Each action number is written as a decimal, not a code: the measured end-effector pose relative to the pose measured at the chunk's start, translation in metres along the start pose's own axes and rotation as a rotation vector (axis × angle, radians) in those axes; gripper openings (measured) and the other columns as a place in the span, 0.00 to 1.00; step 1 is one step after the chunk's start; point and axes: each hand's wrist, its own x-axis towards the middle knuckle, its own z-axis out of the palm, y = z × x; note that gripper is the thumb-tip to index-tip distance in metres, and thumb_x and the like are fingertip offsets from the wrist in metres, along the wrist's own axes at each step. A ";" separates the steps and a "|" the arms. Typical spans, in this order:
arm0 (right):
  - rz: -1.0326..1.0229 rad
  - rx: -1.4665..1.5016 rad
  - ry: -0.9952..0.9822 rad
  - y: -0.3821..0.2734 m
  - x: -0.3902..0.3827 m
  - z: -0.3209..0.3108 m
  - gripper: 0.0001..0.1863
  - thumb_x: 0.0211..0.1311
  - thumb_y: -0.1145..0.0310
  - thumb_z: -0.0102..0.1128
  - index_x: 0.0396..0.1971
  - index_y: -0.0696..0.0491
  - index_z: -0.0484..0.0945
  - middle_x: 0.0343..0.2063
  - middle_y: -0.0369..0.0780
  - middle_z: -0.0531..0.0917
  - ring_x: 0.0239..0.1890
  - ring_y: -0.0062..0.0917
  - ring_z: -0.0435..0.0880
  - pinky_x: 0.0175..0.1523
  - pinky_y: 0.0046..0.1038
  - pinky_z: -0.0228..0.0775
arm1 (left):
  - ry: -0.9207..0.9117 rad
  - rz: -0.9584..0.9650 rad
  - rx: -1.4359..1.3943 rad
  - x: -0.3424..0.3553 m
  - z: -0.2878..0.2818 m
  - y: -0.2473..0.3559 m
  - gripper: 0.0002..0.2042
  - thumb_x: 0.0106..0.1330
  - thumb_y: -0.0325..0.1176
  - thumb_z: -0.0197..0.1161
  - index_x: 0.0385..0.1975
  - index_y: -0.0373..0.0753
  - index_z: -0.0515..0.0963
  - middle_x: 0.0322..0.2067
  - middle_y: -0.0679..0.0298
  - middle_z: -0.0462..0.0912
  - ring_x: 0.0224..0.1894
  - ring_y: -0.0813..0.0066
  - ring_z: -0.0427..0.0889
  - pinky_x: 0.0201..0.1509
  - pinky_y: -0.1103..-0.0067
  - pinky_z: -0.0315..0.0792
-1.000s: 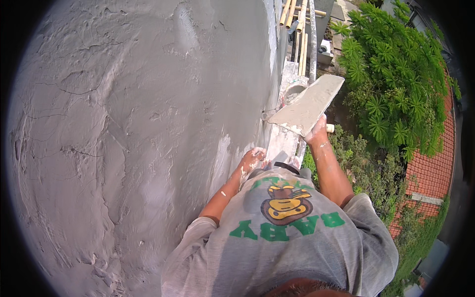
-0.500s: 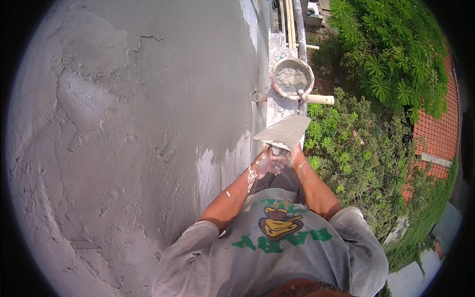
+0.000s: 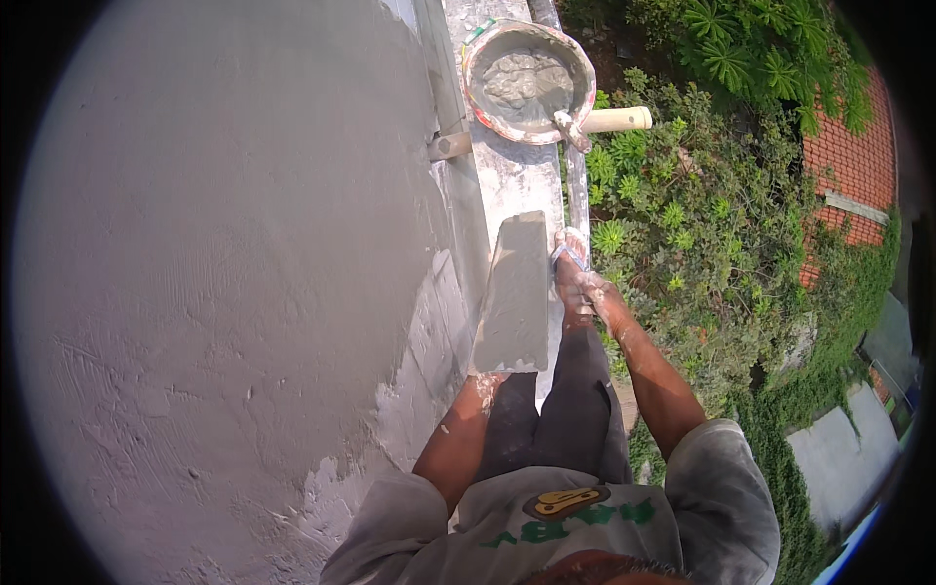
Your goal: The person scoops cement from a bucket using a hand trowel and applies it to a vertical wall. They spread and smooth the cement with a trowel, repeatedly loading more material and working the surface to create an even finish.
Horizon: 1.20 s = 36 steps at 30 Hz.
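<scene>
From my distant seat I could not tell whether the left grip was spread or closed: a flat, tapered board (image 3: 516, 292) hid it above the left forearm (image 3: 454, 444). Grey mortar coated the board's face fairly smoothly, and its wider near edge was ragged and whitish. The right grip (image 3: 606, 300), smeared pale, hung near the right foot (image 3: 569, 268), its finger state unclear to me. Beyond, a round, splashed bucket (image 3: 473, 102) of lumpy grey mortar (image 3: 528, 88) stood on a white-spattered plank (image 3: 522, 180).
</scene>
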 end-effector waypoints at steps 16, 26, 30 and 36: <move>-0.345 -1.413 0.544 -0.235 0.228 -0.030 0.31 0.60 0.49 0.55 0.49 0.64 0.69 0.40 0.55 0.81 0.46 0.44 0.81 0.51 0.39 0.71 | 0.094 0.174 -0.220 0.181 -0.075 -0.032 0.23 0.71 0.47 0.47 0.59 0.38 0.64 0.48 0.56 0.76 0.46 0.66 0.79 0.45 0.72 0.77; -0.586 -1.987 0.570 -0.314 0.151 -0.022 0.18 0.47 0.66 0.56 0.40 0.57 0.77 0.29 0.51 0.83 0.35 0.44 0.83 0.42 0.43 0.75 | 0.108 0.185 -0.265 0.198 -0.091 -0.031 0.23 0.72 0.46 0.46 0.60 0.39 0.62 0.50 0.57 0.74 0.48 0.67 0.78 0.48 0.73 0.76; -0.746 -2.091 0.742 -0.329 0.174 -0.039 0.24 0.50 0.70 0.53 0.51 0.54 0.69 0.31 0.50 0.83 0.36 0.43 0.83 0.42 0.43 0.75 | 0.117 0.183 -0.277 0.199 -0.094 -0.031 0.23 0.72 0.46 0.46 0.61 0.39 0.61 0.51 0.57 0.74 0.48 0.67 0.77 0.49 0.73 0.76; -0.739 -2.055 0.711 -0.324 0.250 -0.025 0.15 0.54 0.72 0.50 0.43 0.56 0.74 0.32 0.49 0.84 0.38 0.42 0.84 0.45 0.41 0.75 | 0.096 0.170 -0.284 0.212 -0.105 -0.041 0.23 0.73 0.46 0.45 0.62 0.39 0.61 0.52 0.58 0.73 0.50 0.67 0.77 0.51 0.73 0.75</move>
